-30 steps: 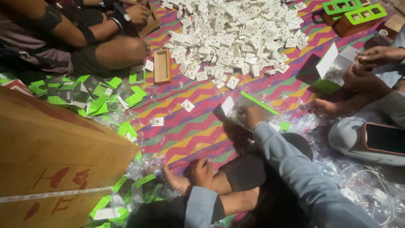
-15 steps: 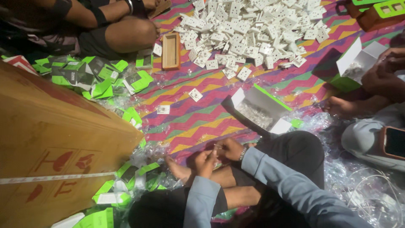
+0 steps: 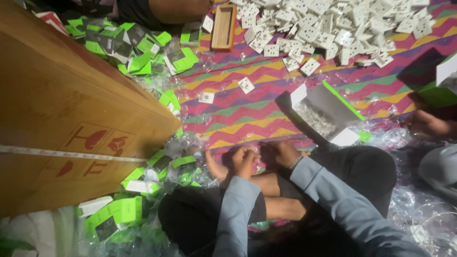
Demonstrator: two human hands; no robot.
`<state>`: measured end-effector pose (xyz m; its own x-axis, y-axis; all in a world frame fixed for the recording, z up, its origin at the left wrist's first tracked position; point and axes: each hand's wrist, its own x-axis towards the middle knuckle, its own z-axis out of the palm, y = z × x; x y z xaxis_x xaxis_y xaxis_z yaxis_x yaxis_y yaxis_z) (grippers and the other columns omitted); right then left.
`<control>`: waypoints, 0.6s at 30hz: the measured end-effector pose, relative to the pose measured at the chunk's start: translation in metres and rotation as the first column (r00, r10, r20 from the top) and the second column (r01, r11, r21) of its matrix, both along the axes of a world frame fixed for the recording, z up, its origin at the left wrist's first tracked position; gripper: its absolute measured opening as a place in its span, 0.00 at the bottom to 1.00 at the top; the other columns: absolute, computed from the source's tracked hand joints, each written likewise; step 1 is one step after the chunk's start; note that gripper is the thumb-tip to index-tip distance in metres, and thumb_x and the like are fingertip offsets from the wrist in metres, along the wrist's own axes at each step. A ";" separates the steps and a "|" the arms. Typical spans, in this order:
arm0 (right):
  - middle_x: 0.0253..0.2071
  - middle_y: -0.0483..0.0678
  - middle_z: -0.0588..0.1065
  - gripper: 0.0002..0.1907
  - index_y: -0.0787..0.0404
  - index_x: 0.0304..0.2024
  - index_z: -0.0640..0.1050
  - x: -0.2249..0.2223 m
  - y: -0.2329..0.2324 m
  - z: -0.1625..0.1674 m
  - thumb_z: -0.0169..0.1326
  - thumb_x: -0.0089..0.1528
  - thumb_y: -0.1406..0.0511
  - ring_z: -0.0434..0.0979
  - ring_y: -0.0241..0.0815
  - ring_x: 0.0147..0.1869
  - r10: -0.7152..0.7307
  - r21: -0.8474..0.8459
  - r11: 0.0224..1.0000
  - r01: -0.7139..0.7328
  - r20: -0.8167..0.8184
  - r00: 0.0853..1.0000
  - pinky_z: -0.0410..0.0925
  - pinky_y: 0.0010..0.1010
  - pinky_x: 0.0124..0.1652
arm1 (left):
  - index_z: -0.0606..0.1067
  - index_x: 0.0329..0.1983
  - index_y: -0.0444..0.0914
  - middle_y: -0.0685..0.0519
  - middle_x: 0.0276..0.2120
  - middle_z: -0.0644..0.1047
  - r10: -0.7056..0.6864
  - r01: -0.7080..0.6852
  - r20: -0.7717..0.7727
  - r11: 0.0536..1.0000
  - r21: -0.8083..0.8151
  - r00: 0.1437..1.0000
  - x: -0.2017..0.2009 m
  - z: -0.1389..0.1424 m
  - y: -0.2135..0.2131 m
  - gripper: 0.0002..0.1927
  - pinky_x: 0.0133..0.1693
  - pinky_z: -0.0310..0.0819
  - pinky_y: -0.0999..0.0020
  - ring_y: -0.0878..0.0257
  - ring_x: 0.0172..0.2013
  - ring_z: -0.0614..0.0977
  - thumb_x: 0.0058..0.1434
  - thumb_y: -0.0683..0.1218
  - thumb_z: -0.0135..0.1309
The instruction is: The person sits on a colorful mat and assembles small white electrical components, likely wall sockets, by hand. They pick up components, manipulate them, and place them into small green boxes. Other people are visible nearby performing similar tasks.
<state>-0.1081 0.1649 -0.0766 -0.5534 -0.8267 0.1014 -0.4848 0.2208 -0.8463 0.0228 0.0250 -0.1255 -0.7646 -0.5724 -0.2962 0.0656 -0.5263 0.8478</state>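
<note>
I sit cross-legged on a zigzag-striped mat (image 3: 247,112). My left hand (image 3: 244,162) and my right hand (image 3: 283,153) meet just in front of my shins, fingers curled, above crumpled clear plastic wrap (image 3: 259,166). It is too dark to see what lies between the fingers. A bracelet circles my right wrist. An open white-and-green carton (image 3: 328,107) with a clear blister inside lies a short way beyond my right hand. Two loose white socket plates (image 3: 246,85) rest on the mat farther out.
A big brown cardboard box (image 3: 71,119) fills the left side. Small green-and-white cartons (image 3: 143,52) lie around it and by my left knee. A heap of white socket plates (image 3: 333,28) and a wooden tray (image 3: 223,27) are at the top. Another person's hand (image 3: 428,124) is at the right.
My right hand has drawn back from the open carton to join my left hand at my lap. The view has shifted down and closer to the mat.
</note>
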 end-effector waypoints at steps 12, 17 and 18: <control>0.37 0.56 0.81 0.08 0.63 0.43 0.79 0.024 -0.011 0.026 0.56 0.61 0.68 0.84 0.52 0.41 -0.031 0.075 0.997 0.019 0.153 0.988 0.74 0.38 0.41 | 0.77 0.43 0.31 0.53 0.29 0.79 0.032 -0.020 0.114 0.994 -0.104 0.993 -0.002 -0.015 0.001 0.08 0.30 0.70 0.75 0.69 0.26 0.77 0.71 0.42 0.53; 0.34 0.56 0.80 0.07 0.63 0.41 0.80 0.024 -0.010 0.028 0.56 0.60 0.69 0.82 0.55 0.37 -0.038 0.153 0.988 0.020 0.110 0.993 0.73 0.40 0.38 | 0.78 0.41 0.32 0.54 0.28 0.79 0.047 -0.008 0.152 0.968 -0.251 0.987 -0.002 -0.011 0.005 0.08 0.30 0.70 0.75 0.70 0.26 0.77 0.68 0.43 0.54; 0.34 0.56 0.80 0.07 0.63 0.40 0.80 0.024 -0.011 0.028 0.56 0.60 0.69 0.82 0.55 0.37 -0.031 0.134 0.991 0.018 0.095 0.995 0.73 0.41 0.38 | 0.78 0.40 0.32 0.54 0.29 0.79 0.052 0.006 0.165 0.943 -0.332 0.985 -0.002 -0.010 0.006 0.07 0.30 0.71 0.74 0.70 0.26 0.77 0.67 0.43 0.54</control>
